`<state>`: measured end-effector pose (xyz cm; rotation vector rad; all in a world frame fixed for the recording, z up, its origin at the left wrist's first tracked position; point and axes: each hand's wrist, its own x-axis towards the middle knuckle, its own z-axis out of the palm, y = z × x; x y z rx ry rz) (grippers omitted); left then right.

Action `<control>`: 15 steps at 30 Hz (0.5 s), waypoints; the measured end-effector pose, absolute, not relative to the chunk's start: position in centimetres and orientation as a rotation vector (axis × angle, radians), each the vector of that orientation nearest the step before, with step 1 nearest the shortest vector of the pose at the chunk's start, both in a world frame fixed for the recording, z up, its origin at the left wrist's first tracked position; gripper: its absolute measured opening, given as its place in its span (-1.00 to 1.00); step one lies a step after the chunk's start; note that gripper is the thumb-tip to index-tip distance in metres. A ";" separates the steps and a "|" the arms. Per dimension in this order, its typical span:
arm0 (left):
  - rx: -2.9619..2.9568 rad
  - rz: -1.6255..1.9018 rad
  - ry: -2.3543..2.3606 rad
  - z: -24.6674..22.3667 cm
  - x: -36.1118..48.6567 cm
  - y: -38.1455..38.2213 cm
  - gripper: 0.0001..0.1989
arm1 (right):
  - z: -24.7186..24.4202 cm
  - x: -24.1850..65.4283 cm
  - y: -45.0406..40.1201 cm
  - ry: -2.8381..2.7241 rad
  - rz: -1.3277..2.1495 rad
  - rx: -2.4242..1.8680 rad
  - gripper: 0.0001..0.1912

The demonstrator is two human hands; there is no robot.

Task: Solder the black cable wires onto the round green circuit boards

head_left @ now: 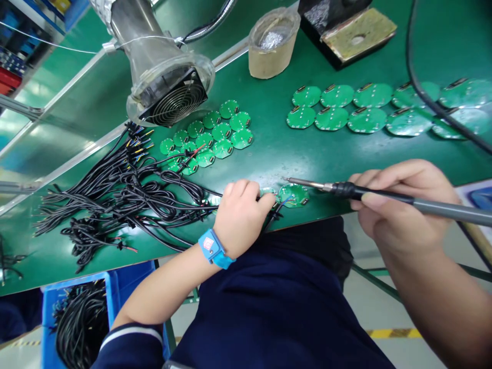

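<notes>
- An electronics assembly workshop, judging by the green workbench [265, 159] under a ducted fan [175, 105].
- Right of the fan: rows of round circuit boards [334, 108] and, lower, a soldering iron [348, 190].
- Below the fan: heaped black cables [142, 197].
- Farther below, leftward: a blue bin [47, 315] of more cables.

No lettering can be read; on the blue wristband [222, 259], just behind the grip of the left hand [241, 212], a white-and-red label [208, 243] seems too small to make out
</notes>
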<state>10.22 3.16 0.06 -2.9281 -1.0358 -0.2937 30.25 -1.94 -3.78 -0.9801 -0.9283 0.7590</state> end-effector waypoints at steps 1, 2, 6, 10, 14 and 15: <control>-2.934 -0.254 -0.986 0.2 10.2 3.1 -0.83 | -3.8 30.2 -1.9 -0.914 0.748 -0.984 -0.82; -2.947 -0.211 -0.954 0.4 10.2 3.1 -0.82 | -3.8 30.2 -1.8 -0.900 0.737 -0.990 -0.81; -3.093 -0.138 -0.951 1.6 8.7 5.1 -0.76 | -3.6 30.0 -1.7 -0.846 0.691 -1.054 -0.77; -2.746 -0.300 -1.360 2.5 5.4 10.8 -0.77 | -3.6 29.8 -1.5 -0.783 0.707 -1.079 -0.73; -2.714 -0.271 -1.480 1.7 2.7 16.0 -0.86 | -3.6 29.7 -1.5 -0.775 0.728 -1.054 -0.75; -2.787 -0.283 -1.464 1.5 2.3 16.6 -0.89 | -3.6 29.7 -1.5 -0.777 0.737 -1.051 -0.76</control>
